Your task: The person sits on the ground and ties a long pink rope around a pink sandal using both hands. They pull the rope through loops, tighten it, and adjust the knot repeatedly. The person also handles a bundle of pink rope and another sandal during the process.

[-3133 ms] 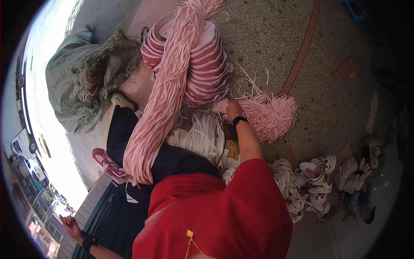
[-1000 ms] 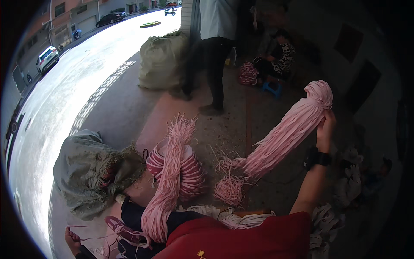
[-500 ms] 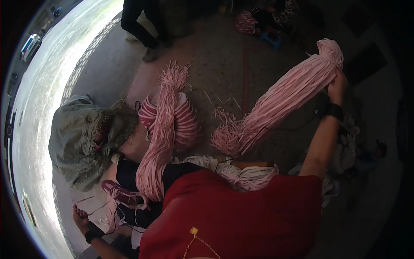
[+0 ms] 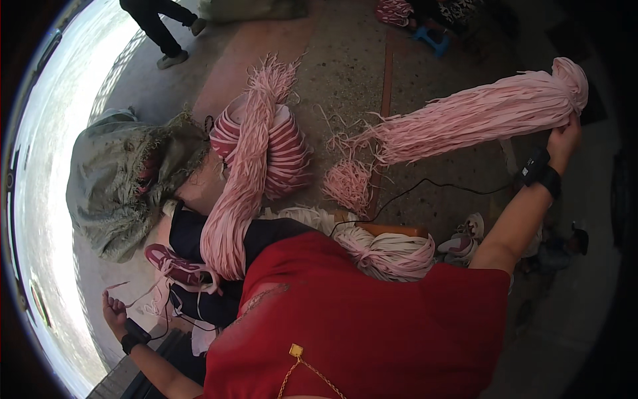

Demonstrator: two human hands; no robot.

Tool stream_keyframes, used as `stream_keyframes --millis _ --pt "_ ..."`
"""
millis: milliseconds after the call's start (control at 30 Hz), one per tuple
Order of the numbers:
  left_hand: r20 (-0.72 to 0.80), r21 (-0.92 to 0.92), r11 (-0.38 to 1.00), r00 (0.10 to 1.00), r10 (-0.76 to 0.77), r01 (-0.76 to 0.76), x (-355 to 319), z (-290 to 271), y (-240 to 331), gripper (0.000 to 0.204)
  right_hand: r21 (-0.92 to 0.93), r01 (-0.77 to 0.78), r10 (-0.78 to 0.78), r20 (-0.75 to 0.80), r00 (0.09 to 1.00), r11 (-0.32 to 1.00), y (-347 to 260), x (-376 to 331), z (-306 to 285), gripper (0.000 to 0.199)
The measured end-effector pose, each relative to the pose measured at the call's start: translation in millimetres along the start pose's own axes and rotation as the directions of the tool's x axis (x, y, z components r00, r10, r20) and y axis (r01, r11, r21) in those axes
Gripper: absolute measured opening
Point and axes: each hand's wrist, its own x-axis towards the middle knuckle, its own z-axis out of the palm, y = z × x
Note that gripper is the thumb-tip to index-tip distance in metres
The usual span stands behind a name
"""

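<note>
My right hand [image 4: 565,138] is raised at the far right. It grips a long bundle of pale pink strips [image 4: 478,113] just below its looped, gathered end. The loose ends hang toward the middle, over a small heap of pink strips [image 4: 349,185] on the floor. Low on the left, my left hand [image 4: 115,311] is closed round a thin pink strip [image 4: 117,286], whose other end I cannot follow clearly. Another pink bundle [image 4: 232,206] lies across my leg and over a red-and-white striped bundle [image 4: 291,163].
A frayed grey-green sack [image 4: 100,189] stands at left, near a maroon shoe [image 4: 174,266]. Pale bundled strips [image 4: 392,256] lie beside my right side. A black cable [image 4: 425,181] runs to my right wrist. A person's legs [image 4: 159,30] and a blue stool [image 4: 432,41] are farther off.
My right hand has swung outward to the right, drawing the pink bundle nearer level and away from the small heap. My left hand stays closed on the strip. The person's legs have shifted left.
</note>
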Motion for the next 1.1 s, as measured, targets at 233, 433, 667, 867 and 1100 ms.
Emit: stream_keyframes --millis 233,433,667,867,1100 --pt "-0.047 0.025 1.0 0.999 0.002 -0.001 -3.7 -9.5 10.4 0.012 0.687 -0.367 0.529 -0.03 0.848 0.627 -11.0 7.7 23.0 0.033" --pt "-0.049 0.064 0.998 0.999 0.001 0.002 -13.2 -4.7 26.1 0.012 0.456 -0.383 0.514 -0.207 0.832 0.803 -21.1 13.0 38.7 0.035" --pt "-0.076 0.162 0.987 0.997 0.032 -0.02 -21.1 20.0 25.8 0.012 -0.557 0.196 -0.135 0.149 0.98 0.807 10.9 -22.9 8.0 0.043" --pt "-0.099 0.203 0.979 0.994 0.047 -0.026 -16.5 36.4 39.0 0.017 -0.188 -0.28 0.258 -0.133 0.957 0.941 74.4 -105.6 29.0 0.037" --pt "-0.114 0.26 0.965 0.991 0.073 -0.041 -22.4 45.6 41.4 0.02 0.36 -0.331 0.481 -0.508 0.715 0.872 20.6 -60.4 39.6 0.035"
